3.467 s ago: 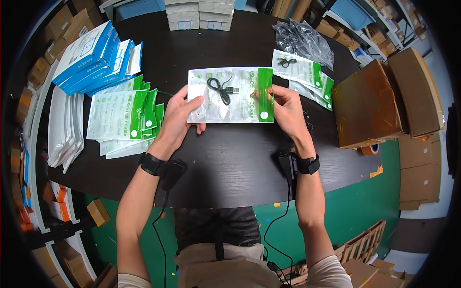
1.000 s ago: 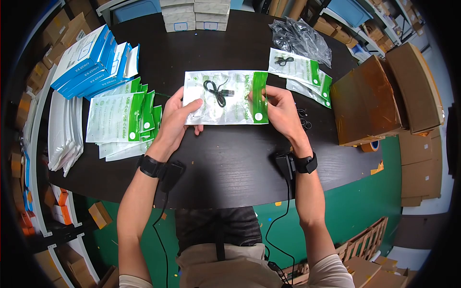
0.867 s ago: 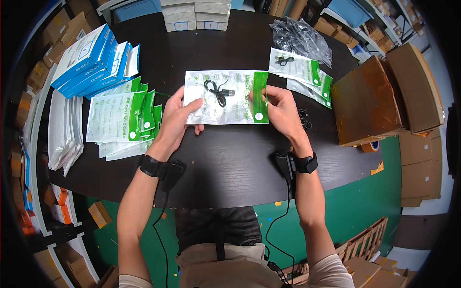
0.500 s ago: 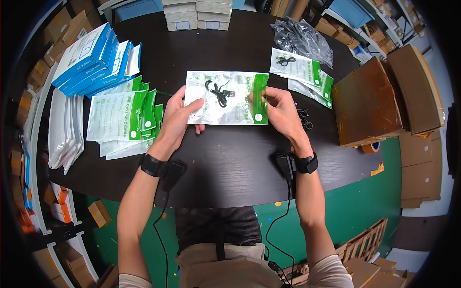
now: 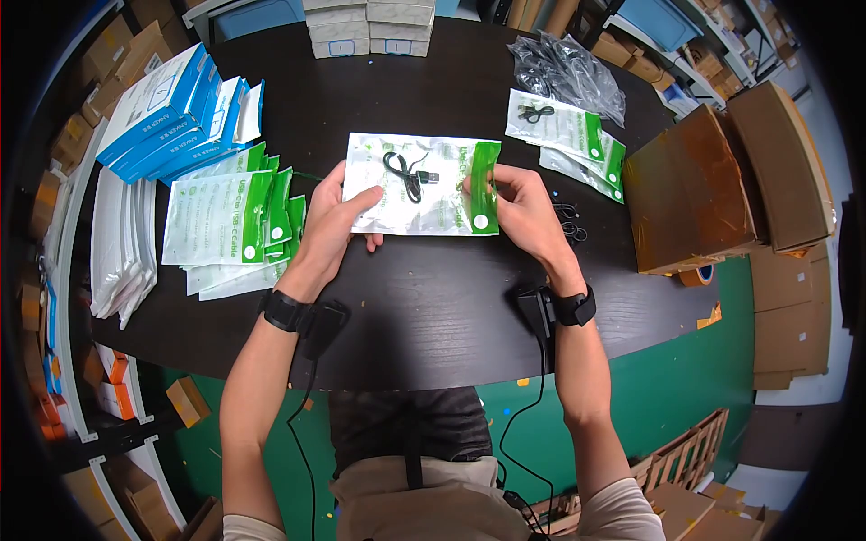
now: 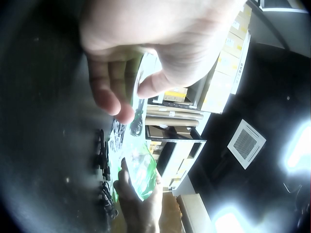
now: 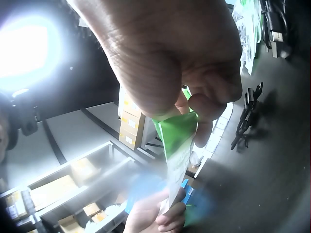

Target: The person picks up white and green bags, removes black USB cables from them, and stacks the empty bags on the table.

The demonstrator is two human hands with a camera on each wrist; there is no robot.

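Observation:
A clear zip bag [image 5: 383, 216] with a green end, printed for a USB-C cable, is held over the table between both hands. A coiled black cable with a USB plug [image 5: 433, 178] shows on its face. My left hand [image 5: 329, 216] grips the bag's left edge, thumb on top and fingers beneath. My right hand [image 5: 532, 212] pinches the green end, and its fingertips show through the plastic. In the right wrist view, thumb and fingers close on the green strip [image 7: 175, 131]. Loose black cables [image 5: 570, 225] lie on the table beside the right hand.
On the left lie a stack of green-ended bags [image 5: 212, 216], white packets [image 5: 122, 243] and blue boxes [image 5: 153, 108]. At right are bagged cables [image 5: 550, 122], grey plastic bags [image 5: 568, 77] and a cardboard box [image 5: 690, 194]. Pale boxes [image 5: 370, 32] stand at the back.
Since the earliest frame the bag has shifted slightly left and down. In the last half second its green end has drawn a little left with the right hand. Both hands keep their hold.

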